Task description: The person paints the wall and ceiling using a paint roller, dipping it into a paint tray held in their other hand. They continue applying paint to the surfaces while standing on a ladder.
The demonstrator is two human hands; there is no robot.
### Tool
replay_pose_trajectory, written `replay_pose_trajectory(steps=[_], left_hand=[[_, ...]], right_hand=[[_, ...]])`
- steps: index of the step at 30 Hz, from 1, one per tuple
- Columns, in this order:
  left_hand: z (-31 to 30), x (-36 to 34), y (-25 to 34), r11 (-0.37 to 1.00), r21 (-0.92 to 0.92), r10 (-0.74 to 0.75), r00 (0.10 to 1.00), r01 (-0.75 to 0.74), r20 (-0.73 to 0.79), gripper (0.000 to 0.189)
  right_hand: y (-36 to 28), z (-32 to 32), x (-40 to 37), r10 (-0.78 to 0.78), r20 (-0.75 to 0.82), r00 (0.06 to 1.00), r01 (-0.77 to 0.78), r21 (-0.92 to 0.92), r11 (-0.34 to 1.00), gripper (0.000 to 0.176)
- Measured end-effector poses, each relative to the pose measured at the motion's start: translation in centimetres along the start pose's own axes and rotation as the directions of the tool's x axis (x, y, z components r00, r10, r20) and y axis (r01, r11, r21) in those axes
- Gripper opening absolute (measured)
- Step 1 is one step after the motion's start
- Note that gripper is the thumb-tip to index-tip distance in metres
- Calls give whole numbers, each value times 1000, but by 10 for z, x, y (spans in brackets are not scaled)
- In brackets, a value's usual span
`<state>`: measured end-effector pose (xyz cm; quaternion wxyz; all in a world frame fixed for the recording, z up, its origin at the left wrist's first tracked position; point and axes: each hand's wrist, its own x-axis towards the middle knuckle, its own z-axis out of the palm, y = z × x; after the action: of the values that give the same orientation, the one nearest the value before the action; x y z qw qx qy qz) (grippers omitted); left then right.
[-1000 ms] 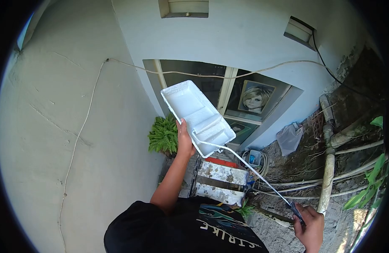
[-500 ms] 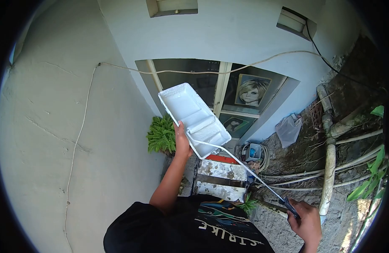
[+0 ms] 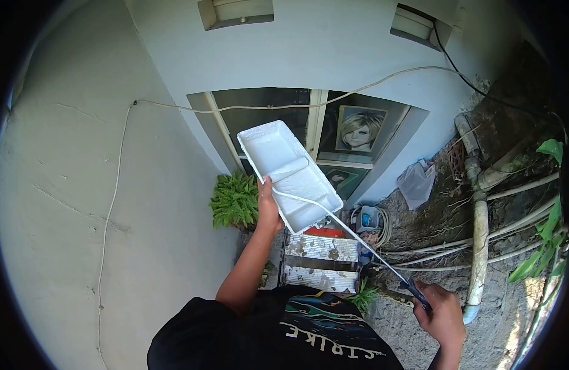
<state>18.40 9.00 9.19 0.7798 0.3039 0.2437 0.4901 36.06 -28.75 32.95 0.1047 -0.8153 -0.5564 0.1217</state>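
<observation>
My left hand [image 3: 268, 206] is clamped on the side of the tray [image 3: 267, 147], its fingers mostly hidden underneath, in front of the window [image 3: 296, 114]. My right hand [image 3: 442, 313] grips the roller [image 3: 289, 169] by its handle [image 3: 416, 292], forearm cut off below; the white roller, inside the tray, is hard to make out.

You hold a white-coated tray [image 3: 266, 148] and a paint roller [image 3: 365, 245].
Your left hand [image 3: 269, 208] grips the tray's side, thumb at the rim, with the roller's head [image 3: 289, 168] inside the tray just beyond that thumb; your right hand [image 3: 443, 313] wraps the dark handle [image 3: 418, 295]. A fern [image 3: 235, 200] sits just left of your left hand, and a pale pipe [image 3: 479, 246] stands beyond your right hand.
</observation>
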Motion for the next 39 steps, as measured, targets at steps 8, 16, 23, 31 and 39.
replay_pose_trajectory(steps=[8, 16, 23, 31, 39], left_hand=[[-10, 4, -2, 989, -135, -57, 997, 62, 45, 57], [-15, 1, -9, 998, -57, -24, 1000, 25, 7, 60], [-13, -5, 3, 994, 4, 108, 989, -108, -101, 60], [-32, 2, 5, 988, -102, 106, 985, -120, -136, 65], [-33, 2, -2, 996, -18, 80, 984, -84, -158, 63]], right_hand=[[-1, -14, -8, 62, -6, 998, -61, 91, 994, 37], [-3, 3, -1, 17, -60, 998, -11, 102, 995, 37], [-8, -9, -4, 49, 60, 997, -62, 238, 969, 33], [-9, 10, 1, -23, 10, 1000, 20, 256, 967, 24], [-6, 25, 11, -88, 31, 996, 77, 255, 964, 37]])
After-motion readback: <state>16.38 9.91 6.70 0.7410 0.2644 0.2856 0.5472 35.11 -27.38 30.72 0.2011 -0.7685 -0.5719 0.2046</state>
